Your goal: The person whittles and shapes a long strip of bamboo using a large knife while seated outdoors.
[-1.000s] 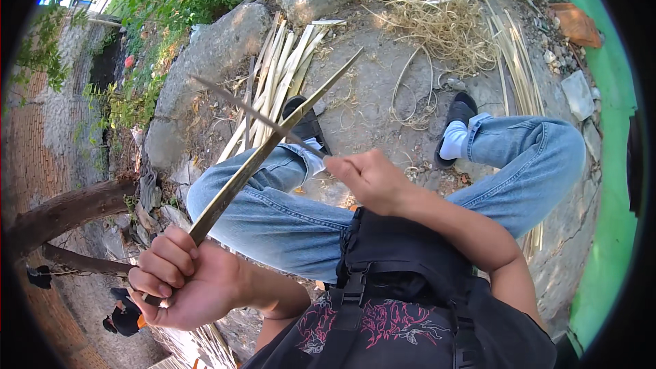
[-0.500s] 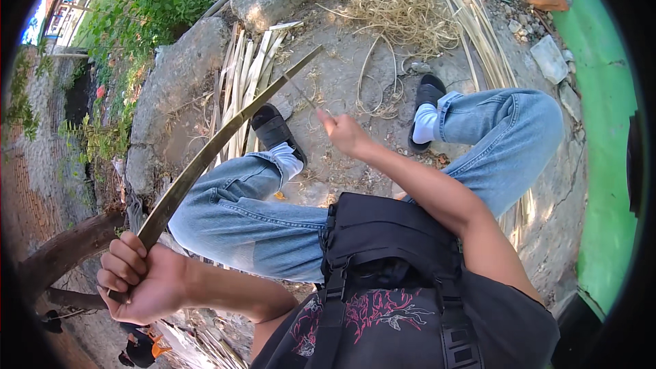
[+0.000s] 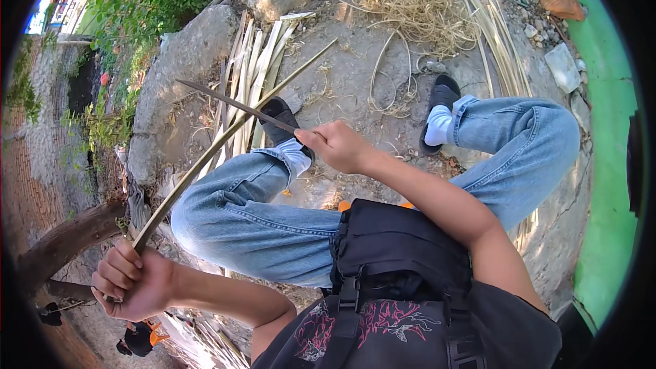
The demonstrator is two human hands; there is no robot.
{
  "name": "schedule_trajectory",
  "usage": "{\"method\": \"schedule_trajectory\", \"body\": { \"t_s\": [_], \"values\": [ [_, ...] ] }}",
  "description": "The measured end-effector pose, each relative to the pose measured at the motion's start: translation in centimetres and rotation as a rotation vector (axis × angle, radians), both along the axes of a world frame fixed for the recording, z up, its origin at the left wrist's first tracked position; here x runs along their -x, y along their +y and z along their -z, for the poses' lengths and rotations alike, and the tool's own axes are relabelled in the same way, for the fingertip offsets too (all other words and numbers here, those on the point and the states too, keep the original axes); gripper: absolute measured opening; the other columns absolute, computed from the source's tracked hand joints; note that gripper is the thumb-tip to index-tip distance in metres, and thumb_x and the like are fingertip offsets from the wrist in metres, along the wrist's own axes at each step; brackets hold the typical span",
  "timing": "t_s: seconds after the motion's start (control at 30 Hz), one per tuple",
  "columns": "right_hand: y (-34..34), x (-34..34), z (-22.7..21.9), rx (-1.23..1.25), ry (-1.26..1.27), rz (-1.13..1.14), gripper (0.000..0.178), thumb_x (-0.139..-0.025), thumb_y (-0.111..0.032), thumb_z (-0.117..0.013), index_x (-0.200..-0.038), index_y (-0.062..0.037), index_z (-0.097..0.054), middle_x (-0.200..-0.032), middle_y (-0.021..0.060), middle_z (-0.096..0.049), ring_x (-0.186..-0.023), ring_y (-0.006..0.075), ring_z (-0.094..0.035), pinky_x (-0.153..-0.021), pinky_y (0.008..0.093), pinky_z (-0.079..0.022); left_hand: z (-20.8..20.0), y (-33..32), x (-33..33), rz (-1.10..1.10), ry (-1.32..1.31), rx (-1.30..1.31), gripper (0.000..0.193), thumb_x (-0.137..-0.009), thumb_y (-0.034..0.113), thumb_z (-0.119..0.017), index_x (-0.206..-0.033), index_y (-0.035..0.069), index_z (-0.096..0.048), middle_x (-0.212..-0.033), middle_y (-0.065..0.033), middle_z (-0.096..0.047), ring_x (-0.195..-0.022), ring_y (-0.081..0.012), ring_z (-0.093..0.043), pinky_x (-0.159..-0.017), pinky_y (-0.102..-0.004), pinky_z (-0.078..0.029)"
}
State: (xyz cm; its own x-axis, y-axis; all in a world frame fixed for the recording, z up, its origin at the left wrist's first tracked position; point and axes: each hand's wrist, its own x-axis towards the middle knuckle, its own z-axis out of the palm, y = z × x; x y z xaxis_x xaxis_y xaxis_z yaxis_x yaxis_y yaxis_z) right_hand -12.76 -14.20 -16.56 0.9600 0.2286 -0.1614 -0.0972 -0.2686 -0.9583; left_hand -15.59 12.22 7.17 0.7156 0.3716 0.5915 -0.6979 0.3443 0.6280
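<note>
Fingers (image 3: pixel 117 268) of the left hand (image 3: pixel 137 280) are clenched around the near end of a long, slender greenish-brown wooden strip (image 3: pixel 205 158), in the head view. That fist hides most of the end it grips. The right hand (image 3: pixel 339 147) grasps a thin, straight, dark metal blade (image 3: pixel 212 94), its handle covered by the curled fingers. The blade crosses the strip beyond the left knee; whether the edge bites or merely touches is hard to make out. A black and orange shape (image 3: pixel 140 340) at lower left is too unclear to name, and the black cloth bag (image 3: pixel 403 246) at the waist covers part of the lap.

The strip slants up and away over the light-blue denim trousers (image 3: pixel 266 232), its far tip above bare grey ground (image 3: pixel 342 85). Open room lies between the two black sandals, bounded by a rough grey stone kerb (image 3: pixel 184 51) and, to the right, a green wall (image 3: pixel 608 164). Flat pale wooden strips (image 3: pixel 256 61) lie beyond the crossing, near the left foot.

Half a second ago the blade met the strip close to its far tip; now the crossing sits nearer the left fist, with the blade's point reaching well past.
</note>
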Motion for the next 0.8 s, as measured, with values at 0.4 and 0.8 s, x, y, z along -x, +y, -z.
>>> {"method": "schedule_trajectory", "body": {
  "t_s": [0.4, 0.8],
  "values": [
    [-0.3, -1.0, 8.3, 0.089, 0.016, 0.196, 0.068, -0.092, -0.052, -0.041, -0.054, 0.0036, -0.054, -0.047, 0.0181, -0.047, -0.046, 0.0287, -0.046, -0.05, 0.0417, -0.037, 0.1, -0.1, -1.6, 0.361, -0.118, -0.06, 0.044, -0.086, 0.026, -0.048, -0.046, 0.019, -0.03, -0.035, 0.007, -0.026, -0.029, -0.0041, -0.021, -0.034, -0.0189, -0.025],
    [1.4, -1.3, 6.6, -0.072, -0.069, 0.242, 0.07, -0.091, -0.055, -0.04, -0.056, 0.0038, -0.055, -0.049, 0.018, -0.05, -0.048, 0.027, -0.053, -0.053, 0.0423, -0.041, 0.0, 1.3, -2.1, -0.195, 0.103, 0.042, 0.046, -0.087, 0.015, -0.05, -0.053, 0.02, -0.02, -0.045, 0.0057, -0.015, -0.042, -0.0077, -0.012, -0.046, -0.0265, -0.015]
  ]
}}
